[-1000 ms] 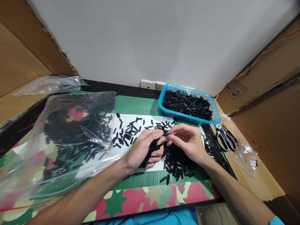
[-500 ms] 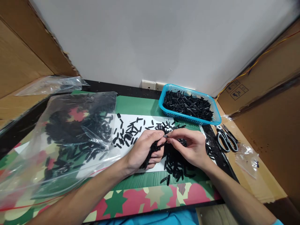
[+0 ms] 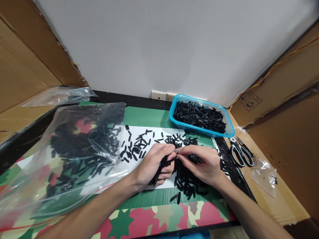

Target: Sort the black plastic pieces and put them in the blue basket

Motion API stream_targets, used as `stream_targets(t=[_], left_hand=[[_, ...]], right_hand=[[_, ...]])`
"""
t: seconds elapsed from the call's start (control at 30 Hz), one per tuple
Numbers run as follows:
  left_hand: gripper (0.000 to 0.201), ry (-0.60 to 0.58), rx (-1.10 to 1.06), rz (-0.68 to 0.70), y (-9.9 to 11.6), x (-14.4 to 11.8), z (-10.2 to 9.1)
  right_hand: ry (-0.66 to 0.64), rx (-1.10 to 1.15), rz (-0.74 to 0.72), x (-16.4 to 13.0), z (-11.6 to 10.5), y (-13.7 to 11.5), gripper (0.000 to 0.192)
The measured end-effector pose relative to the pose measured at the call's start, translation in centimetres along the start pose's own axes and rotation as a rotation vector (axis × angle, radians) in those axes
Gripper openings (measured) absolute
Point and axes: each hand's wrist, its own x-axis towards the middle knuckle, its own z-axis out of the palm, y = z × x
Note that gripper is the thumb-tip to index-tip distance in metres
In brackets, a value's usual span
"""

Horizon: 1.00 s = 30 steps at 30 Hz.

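Observation:
My left hand (image 3: 157, 164) is closed around a bunch of small black strips (image 3: 157, 174), which stick out below its palm. Its thumb and forefinger meet my right hand (image 3: 201, 162) at one small dark piece (image 3: 175, 151) with a greyish side. The right thumb and forefinger pinch that piece from the other end. Under the right hand lies a heap of loose black strips (image 3: 185, 184), partly hidden by the hand. More black strips (image 3: 141, 141) are scattered on the white sheet (image 3: 159, 131) left of it. What the strips are made for I cannot tell.
A blue plastic basket (image 3: 231, 131) full of black strips stands at the back right. Scissors (image 3: 240, 152) and a small clear bag (image 3: 264, 176) lie to the right. A large clear zip bag (image 3: 82, 146) with black strips covers the left. Cardboard (image 3: 281, 129) walls the right side.
The view has tilted up slightly, so everything sits a little lower. Both hands keep nearly the same pose; the pinched piece between the fingertips shows a bit more.

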Motion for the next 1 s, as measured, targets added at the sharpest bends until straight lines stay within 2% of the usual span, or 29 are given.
stream_targets(t=[0.17, 0.33, 0.5, 0.63, 0.83, 1.0], left_hand=[[0.042, 0.010, 0.002, 0.013, 0.2, 0.0, 0.1], [0.043, 0.005, 0.007, 0.031, 0.2, -0.1, 0.0], [0.042, -0.009, -0.001, 0.055, 0.2, -0.1, -0.1], [0.042, -0.017, 0.004, 0.071, 0.1, 0.0, -0.2], [0.043, -0.020, 0.056, 0.078, 0.0, 0.0, 0.0], [0.043, -0.018, 0.051, 0.082, -0.2, 0.1, 0.1]], right_hand=[[0.030, 0.003, -0.048, -0.2, 0.1, 0.4, 0.013], [0.062, 0.010, -0.010, -0.3, 0.2, 0.5, 0.013], [0.043, 0.135, 0.138, -0.1, 0.1, 0.2, 0.017], [0.000, 0.235, 0.269, 0.1, -0.1, 0.0, 0.008], [-0.092, 0.552, 0.524, 0.6, -0.3, 0.0, 0.010], [-0.145, 0.742, 0.639, 0.8, -0.4, 0.2, 0.017]])
